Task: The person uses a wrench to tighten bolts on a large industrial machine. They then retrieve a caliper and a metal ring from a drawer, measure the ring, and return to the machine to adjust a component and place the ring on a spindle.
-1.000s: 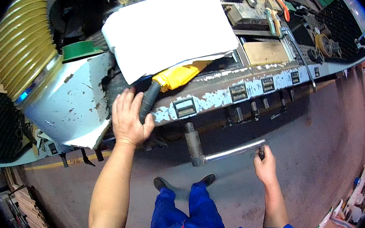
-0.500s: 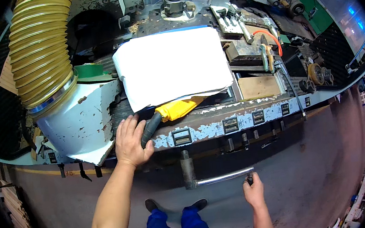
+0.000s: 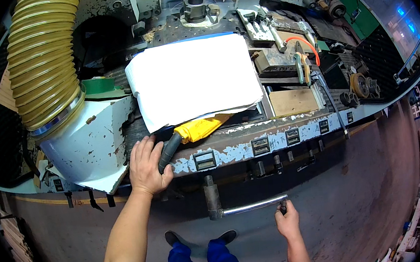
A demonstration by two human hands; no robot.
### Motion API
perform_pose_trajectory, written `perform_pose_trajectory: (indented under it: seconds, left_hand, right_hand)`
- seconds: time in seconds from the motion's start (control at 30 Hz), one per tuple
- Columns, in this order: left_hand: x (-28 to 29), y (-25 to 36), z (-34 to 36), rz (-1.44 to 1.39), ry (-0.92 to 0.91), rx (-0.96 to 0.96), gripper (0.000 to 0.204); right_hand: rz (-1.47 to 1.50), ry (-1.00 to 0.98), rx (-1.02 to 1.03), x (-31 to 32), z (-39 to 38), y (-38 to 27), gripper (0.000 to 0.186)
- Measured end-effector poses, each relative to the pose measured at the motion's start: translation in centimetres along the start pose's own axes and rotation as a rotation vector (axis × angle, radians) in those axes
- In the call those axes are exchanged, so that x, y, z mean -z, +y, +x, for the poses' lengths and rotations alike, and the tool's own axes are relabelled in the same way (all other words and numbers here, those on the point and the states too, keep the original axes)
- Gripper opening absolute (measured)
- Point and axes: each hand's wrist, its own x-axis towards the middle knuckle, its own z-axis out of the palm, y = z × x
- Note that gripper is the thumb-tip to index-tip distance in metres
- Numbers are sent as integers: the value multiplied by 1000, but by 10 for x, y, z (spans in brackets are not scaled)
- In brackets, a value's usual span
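My left hand [image 3: 147, 165] lies flat on the machine's front edge, fingers stretched out and thumb apart. Between its thumb and forefinger sits a black handle [image 3: 170, 152], joined to a bright yellow piece [image 3: 202, 128] that looks wrapped; whether the thumb presses on it is hard to see. Below the edge, my right hand [image 3: 288, 220] is closed around the small dark grip of a crank handle [image 3: 256, 205]. The crank's shiny arm runs left to a thick dark socket on a shaft under the machine edge. White paper sheets [image 3: 194, 81] partly cover the yellow piece.
A ribbed yellow hose [image 3: 46, 56] enters a chipped white hood [image 3: 86, 144] at left. Pliers [image 3: 301, 65], a metal block [image 3: 277, 61] and a long rod [image 3: 332, 105] lie right of the paper. Small counter windows [image 3: 204, 160] and shaft stubs line the front edge.
The whole view has shifted slightly, so the machine sits a little farther left in the picture. Both hands keep their places, and the crank looks almost unmoved.
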Motion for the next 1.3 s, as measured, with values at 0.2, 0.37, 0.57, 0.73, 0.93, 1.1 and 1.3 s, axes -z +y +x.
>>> perform_pose_trajectory:
  seconds: [0.2, 0.37, 0.57, 0.73, 0.93, 1.1, 1.3]
  left_hand:
    - [1, -1, -2, -26, -4, 1, 65]
    - [-2, -1, 0, -21, -5, 7, 66]
    - [-2, -1, -1, -17, -5, 3, 66]
    - [1, 1, 0, -17, -18, 5, 66]
    - [-1, -1, -1, -10, 20, -17, 67]
    - [-3, 0, -1, -6, 18, -17, 67]
    - [-2, 0, -1, -2, 6, -13, 68]
  right_hand:
    - [-10, 15, 10, -3, -1, -2, 13]
    - [15, 36, 40, -6, 1, 6, 12]
    - [19, 30, 8, -6, 1, 4, 12]
    - [10, 41, 16, -7, -2, 0, 13]
    - [-11, 42, -5, -8, -4, -1, 13]
    - [19, 38, -17, -12, 1, 4, 12]
    - [21, 37, -13, -10, -2, -1, 12]
